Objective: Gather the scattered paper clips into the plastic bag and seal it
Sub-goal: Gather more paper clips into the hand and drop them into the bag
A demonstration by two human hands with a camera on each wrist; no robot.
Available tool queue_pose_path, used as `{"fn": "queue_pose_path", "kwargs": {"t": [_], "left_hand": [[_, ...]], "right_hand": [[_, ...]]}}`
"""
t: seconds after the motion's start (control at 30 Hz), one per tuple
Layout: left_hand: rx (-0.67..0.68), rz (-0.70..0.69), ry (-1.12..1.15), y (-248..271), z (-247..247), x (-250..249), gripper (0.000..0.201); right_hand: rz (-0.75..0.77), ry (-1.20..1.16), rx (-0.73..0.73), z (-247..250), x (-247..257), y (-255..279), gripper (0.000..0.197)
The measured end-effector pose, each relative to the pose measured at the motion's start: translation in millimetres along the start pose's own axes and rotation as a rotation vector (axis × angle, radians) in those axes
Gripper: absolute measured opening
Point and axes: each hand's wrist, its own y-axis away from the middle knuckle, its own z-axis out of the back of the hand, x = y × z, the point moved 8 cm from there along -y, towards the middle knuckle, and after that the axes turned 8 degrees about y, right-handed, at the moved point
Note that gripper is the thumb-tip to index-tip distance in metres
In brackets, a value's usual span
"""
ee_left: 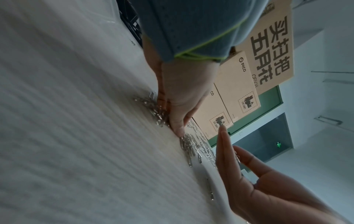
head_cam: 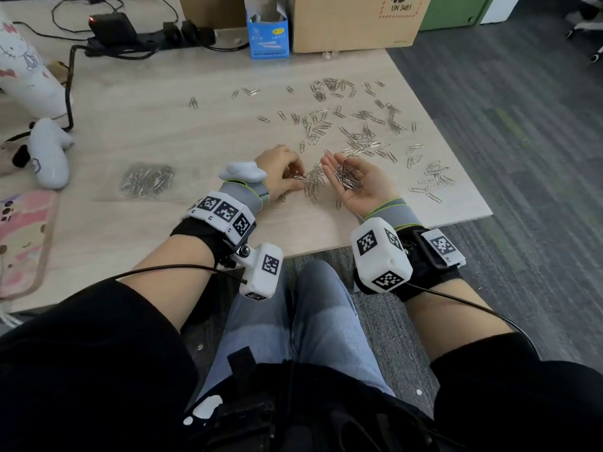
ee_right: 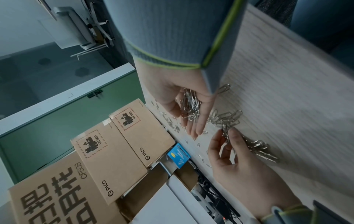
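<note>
- Right hand (head_cam: 355,184) lying palm-up, fingers relaxed apart, cupping a pile of paper clips (head_cam: 348,177).
- Left hand (head_cam: 280,172) pinching clips off the table (head_cam: 163,132), fingertips together.

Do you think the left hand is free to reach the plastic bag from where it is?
Probably yes: the plastic bag lies just beside the left hand with bare table between, though its fingers pinch paper clips.

Bare tabletop (head_cam: 137,125) is left open at the left centre. The far edge is blocked by a power strip (head_cam: 153,39), a blue box (head_cam: 267,35) and a cardboard box (head_cam: 354,24); loose paper clips (head_cam: 355,125) cover the right.
</note>
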Motion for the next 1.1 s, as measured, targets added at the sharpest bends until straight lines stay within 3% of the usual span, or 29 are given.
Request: {"fn": "queue_pose_path", "kwargs": {"t": [0.2, 0.5, 0.67, 0.77, 0.87, 1.1], "left_hand": [[0.023, 0.015, -0.106, -12.2, 1.2, -2.5, 0.016], [-0.047, 0.049, 0.195, -28.3, 22.6, 1.5, 0.017], [0.017, -0.057, 0.383, -37.5, 17.5, -30.2, 0.014], [0.057, -0.118, 0.357, -39.7, 7.5, -51.7, 0.014], [0.098, -0.188, 0.268, -39.8, 0.5, -66.7, 0.014], [-0.002, -0.217, 0.235, -45.0, 17.2, -65.8, 0.024]], "right_hand": [[-0.002, -0.014, -0.03, 3.3, -0.1, -2.2, 0.023], [-0.005, -0.001, -0.059, 8.2, 4.4, -11.6, 0.026], [-0.017, 0.075, -0.084, 3.8, -1.0, -14.6, 0.022], [0.004, 0.117, -0.049, -5.4, -1.8, -16.7, 0.017], [-0.02, 0.132, -0.048, -9.3, -0.6, -18.7, 0.028], [-0.015, -0.072, -0.041, 1.7, 12.8, -9.9, 0.028]]}}
